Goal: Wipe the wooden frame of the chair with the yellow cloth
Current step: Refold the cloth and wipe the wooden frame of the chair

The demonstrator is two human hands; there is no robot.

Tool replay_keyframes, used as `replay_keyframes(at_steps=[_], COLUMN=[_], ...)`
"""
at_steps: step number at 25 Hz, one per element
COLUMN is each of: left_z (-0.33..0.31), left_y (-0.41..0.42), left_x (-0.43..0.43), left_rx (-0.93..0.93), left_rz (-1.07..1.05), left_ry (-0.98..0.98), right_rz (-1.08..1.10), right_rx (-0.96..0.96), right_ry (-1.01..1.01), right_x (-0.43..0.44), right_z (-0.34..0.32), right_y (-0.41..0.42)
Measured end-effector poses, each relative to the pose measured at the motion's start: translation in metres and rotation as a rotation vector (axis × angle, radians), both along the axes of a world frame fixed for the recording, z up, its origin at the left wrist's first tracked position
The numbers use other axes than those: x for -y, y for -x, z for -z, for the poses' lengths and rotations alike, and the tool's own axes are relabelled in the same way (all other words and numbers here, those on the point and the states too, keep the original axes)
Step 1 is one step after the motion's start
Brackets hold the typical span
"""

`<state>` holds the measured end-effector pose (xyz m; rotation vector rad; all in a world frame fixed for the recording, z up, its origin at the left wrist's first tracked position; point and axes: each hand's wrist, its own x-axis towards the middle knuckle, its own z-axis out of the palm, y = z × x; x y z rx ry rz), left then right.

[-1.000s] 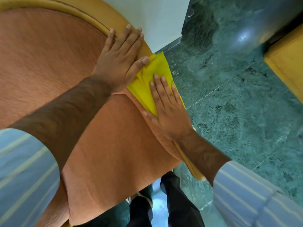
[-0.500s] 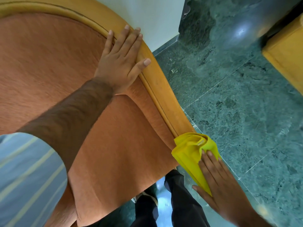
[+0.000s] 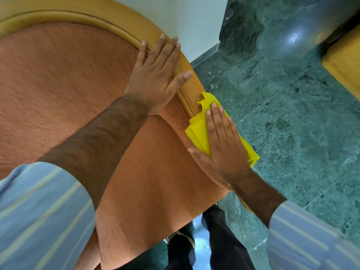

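Note:
The chair's curved wooden frame (image 3: 109, 18) runs around an orange upholstered back (image 3: 58, 80) and down the right side. My left hand (image 3: 157, 76) lies flat, fingers spread, across the frame and the upholstery at the upper right. My right hand (image 3: 222, 141) presses the crumpled yellow cloth (image 3: 198, 125) flat against the frame's right edge, a little below the left hand. The frame under the cloth and hand is hidden.
Green marble floor (image 3: 292, 123) lies to the right of the chair. A white wall (image 3: 191, 18) stands behind it. Another wooden piece of furniture (image 3: 346, 61) sits at the far right. My dark trousers and a shoe (image 3: 194, 242) show below the seat.
My right hand with the yellow cloth slid down the frame's right side to its lower end, then came back up to the middle. My left hand stayed pressed on the frame.

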<state>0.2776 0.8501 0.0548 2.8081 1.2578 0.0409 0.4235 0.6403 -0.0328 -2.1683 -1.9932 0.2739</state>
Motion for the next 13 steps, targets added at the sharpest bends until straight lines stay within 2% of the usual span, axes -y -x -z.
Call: replay_keyframes(at_steps=[4, 6, 8, 10, 11, 13], left_z=[-0.006, -0.006, 0.000, 0.010, 0.014, 0.023], left_y=[-0.007, -0.010, -0.014, -0.019, -0.023, -0.033], left_x=[0.003, 0.023, 0.063, 0.107, 0.124, 0.140], left_rx=[0.016, 0.156, 0.371, 0.512, 0.543, 0.612], left_rz=[-0.047, -0.124, -0.280, -0.546, -0.677, -0.877], left_ry=[0.064, 0.129, 0.170, 0.283, 0.396, 0.669], right_rz=[-0.094, -0.124, 0.111, 0.477, 0.567, 0.580], right_rx=[-0.036, -0.139, -0.366, -0.640, -0.740, -0.902], right_ry=[0.002, -0.038, -0.039, 0.162, 0.304, 0.488], right_x=[0.030, 0.044, 0.054, 0.061, 0.063, 0.064], right_z=[-0.007, -0.013, -0.020, -0.027, -0.030, -0.029], right_y=[-0.005, -0.014, -0.035, -0.060, -0.069, -0.083])
